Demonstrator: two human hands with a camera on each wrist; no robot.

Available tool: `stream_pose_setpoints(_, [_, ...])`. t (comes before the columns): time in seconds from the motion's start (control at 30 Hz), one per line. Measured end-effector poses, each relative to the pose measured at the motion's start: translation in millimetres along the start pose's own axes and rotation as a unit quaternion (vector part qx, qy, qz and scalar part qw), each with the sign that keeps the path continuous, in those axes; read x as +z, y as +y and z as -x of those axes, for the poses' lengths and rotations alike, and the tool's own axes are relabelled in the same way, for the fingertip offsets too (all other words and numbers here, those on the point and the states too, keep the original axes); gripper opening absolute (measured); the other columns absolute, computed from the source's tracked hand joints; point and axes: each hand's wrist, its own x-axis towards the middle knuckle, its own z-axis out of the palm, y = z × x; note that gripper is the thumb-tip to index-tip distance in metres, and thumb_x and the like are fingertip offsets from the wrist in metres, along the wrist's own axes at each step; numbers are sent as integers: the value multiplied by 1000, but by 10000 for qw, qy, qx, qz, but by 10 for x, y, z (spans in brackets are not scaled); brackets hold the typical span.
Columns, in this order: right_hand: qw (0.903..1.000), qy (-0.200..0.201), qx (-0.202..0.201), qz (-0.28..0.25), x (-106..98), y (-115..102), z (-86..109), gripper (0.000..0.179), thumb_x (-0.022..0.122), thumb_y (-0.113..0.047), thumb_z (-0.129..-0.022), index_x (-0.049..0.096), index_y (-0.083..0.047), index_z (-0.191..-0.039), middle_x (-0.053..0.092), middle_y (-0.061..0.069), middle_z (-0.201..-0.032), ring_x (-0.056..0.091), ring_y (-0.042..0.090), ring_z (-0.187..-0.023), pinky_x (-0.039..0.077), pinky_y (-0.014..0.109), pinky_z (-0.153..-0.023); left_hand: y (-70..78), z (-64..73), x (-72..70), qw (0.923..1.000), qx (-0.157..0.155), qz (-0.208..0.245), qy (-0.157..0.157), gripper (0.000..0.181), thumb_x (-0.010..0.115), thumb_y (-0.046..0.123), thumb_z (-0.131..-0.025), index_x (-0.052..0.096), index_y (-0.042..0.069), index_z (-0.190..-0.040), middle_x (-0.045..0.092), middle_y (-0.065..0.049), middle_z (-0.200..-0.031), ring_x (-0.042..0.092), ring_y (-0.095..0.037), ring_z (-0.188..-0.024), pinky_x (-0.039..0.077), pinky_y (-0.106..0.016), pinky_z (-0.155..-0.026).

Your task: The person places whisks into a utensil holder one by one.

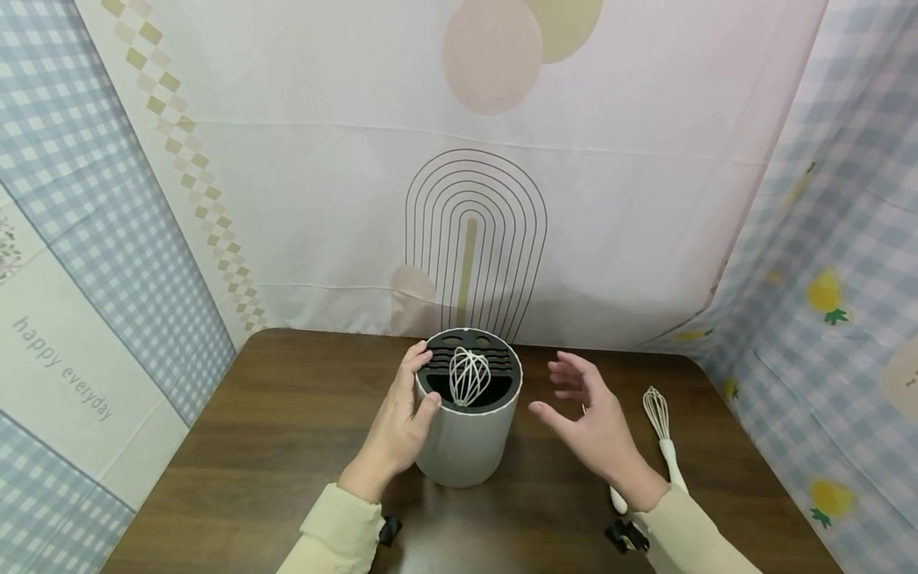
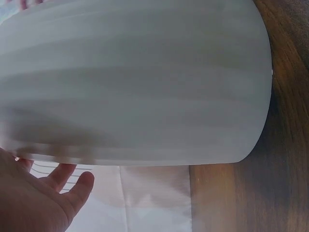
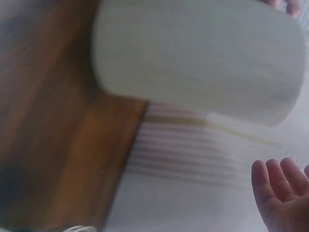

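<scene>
The left hand (image 1: 398,418), fingers spread, rests on the tall, round, grey holder (image 1: 462,450) on the brown wooden table (image 1: 287,414). The right hand (image 1: 595,422) is empty, fingers apart. A white wire whisk (image 1: 462,385) sits inside. Steadying seems the step; the next move needs care.

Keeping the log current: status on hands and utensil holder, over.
Left hand against utensil holder, right hand apart from it. Holder upright, whisk head-up inside. Second whisk beside right sleeve, not between hand and holder.
</scene>
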Motion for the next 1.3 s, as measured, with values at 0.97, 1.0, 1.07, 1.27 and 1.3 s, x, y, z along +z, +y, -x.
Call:
stream_pose_setpoints(0.97, [9321,-357,3498,865,-347,1094,758,95,67,-58,-82,27,-1,-147,47,26,-133,53,37,-115,46,49,-90,22,10,-6,9999,-130,19,-37,56,46,33,-97,33,7,-144,24,-5,-157,27,-23,-141,27,-52,-108])
stream_pose_setpoints(1.0, [9301,-375,3564,808,-348,1113,766,95,67,-57,-83,27,0,-147,47,28,-133,55,38,-114,47,49,-89,25,9,-6,9999,-114,10,-26,56,46,34,-97,33,6,-144,24,-5,-157,27,-24,-141,27,-52,-108])
stream_pose_setpoints(1.07, [9265,-339,3669,765,-345,1151,781,94,68,-55,-82,28,1,-146,48,29,-131,55,38,-114,47,48,-90,26,7,-4,10000,-89,1,-12,56,46,35,-97,33,6,-144,24,-5,-156,28,-25,-140,27,-52,-108])
stream_pose_setpoints(1.27, [9197,-245,3853,718,-345,1243,810,95,71,-54,-81,30,2,-145,51,30,-128,52,38,-116,44,48,-91,23,9,3,10000,-67,8,15,56,46,35,-98,33,6,-144,25,-5,-156,28,-24,-140,28,-52,-107])
stream_pose_setpoints(1.3, [9192,-262,3864,707,-347,1249,811,94,72,-53,-81,31,2,-145,52,29,-127,53,38,-115,44,48,-90,22,9,4,10000,-67,5,21,56,46,35,-97,34,6,-143,25,-5,-156,28,-24,-140,28,-52,-107])
